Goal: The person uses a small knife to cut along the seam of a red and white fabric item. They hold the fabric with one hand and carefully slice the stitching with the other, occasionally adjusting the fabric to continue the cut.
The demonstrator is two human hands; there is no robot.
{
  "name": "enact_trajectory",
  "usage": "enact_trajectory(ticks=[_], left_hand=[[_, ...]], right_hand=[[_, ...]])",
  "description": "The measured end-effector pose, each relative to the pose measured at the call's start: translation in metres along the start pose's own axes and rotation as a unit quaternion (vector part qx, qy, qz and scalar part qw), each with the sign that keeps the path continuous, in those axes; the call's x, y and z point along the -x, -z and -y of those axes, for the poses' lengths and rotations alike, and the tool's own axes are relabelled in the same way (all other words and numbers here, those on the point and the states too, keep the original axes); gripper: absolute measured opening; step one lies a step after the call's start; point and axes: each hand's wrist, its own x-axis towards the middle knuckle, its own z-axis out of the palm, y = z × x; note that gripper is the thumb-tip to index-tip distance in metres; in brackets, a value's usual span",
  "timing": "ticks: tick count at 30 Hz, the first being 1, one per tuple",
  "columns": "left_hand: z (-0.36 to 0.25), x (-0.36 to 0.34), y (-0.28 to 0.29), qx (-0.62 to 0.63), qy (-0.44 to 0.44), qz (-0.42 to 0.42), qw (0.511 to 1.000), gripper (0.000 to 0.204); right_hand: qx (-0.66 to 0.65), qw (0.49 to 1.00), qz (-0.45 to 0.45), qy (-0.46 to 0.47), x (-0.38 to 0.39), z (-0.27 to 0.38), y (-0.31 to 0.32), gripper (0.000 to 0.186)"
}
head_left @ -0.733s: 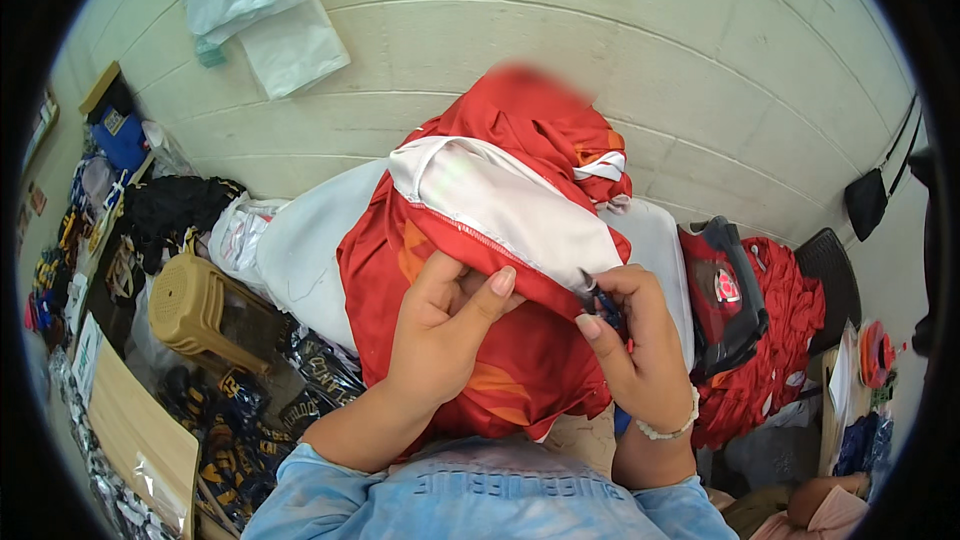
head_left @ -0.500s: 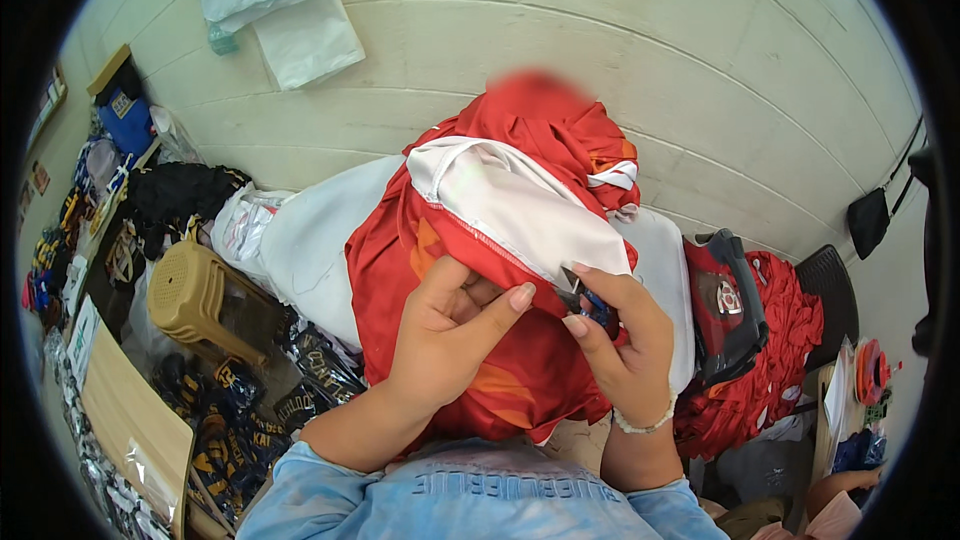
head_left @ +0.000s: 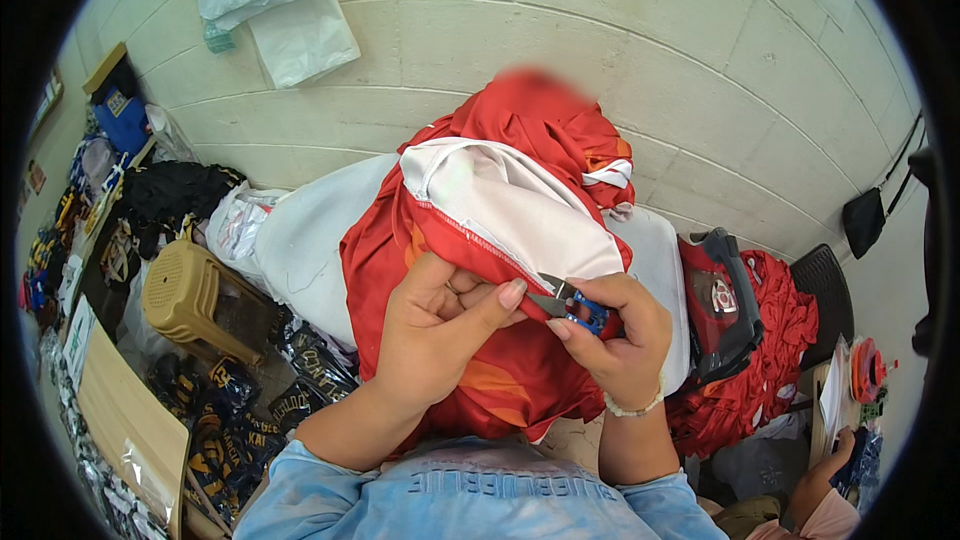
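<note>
A pile of red garments with orange patches lies in front of me, and its top piece is turned to show a white inner side. My left hand pinches the red stitched edge between thumb and fingers. My right hand grips small thread snips with blue handles. Their metal blades are spread apart at the seam, close to my left fingertips. Loose white thread shows along the seam near the blades. My left fingers are partly hidden behind the cloth.
The pile rests on a white padded board. A tan plastic stool and dark packaged clothes are at left. On the right are a red and dark grey appliance, more red cloth and another person's arm.
The snips have moved left toward my left fingertips, and their blades now show spread apart at the seam. At the lower right, the other person's arm has come further into view.
</note>
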Motion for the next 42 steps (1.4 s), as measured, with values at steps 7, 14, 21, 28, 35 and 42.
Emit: enact_trajectory(ticks=[7,14,21,28,35,42], left_hand=[[0.0,0.0,0.001,-0.031,-0.009,-0.006,0.999,0.043],[-0.001,0.0,0.0,-0.023,-0.011,-0.001,1.0,0.044],[-0.003,0.0,-0.001,-0.011,-0.007,-0.006,1.0,0.042],[-0.004,0.0,-0.004,0.009,0.0,0.003,1.0,0.037],[-0.006,-0.001,-0.005,-0.019,0.001,-0.01,1.0,0.045],[-0.006,-0.001,-0.008,0.01,-0.007,0.002,1.0,0.044]], right_hand=[[-0.008,0.999,0.02,0.028,-0.008,-0.002,0.002,0.034],[-0.022,0.999,0.028,0.026,-0.013,0.0,0.004,0.033],[-0.054,0.998,0.023,0.015,-0.012,-0.004,0.002,0.031],[-0.065,0.997,0.034,0.007,-0.011,-0.004,0.005,0.03],[-0.109,0.993,0.037,-0.018,-0.011,-0.002,0.007,0.031],[-0.111,0.993,0.028,-0.007,-0.011,-0.003,0.006,0.029]])
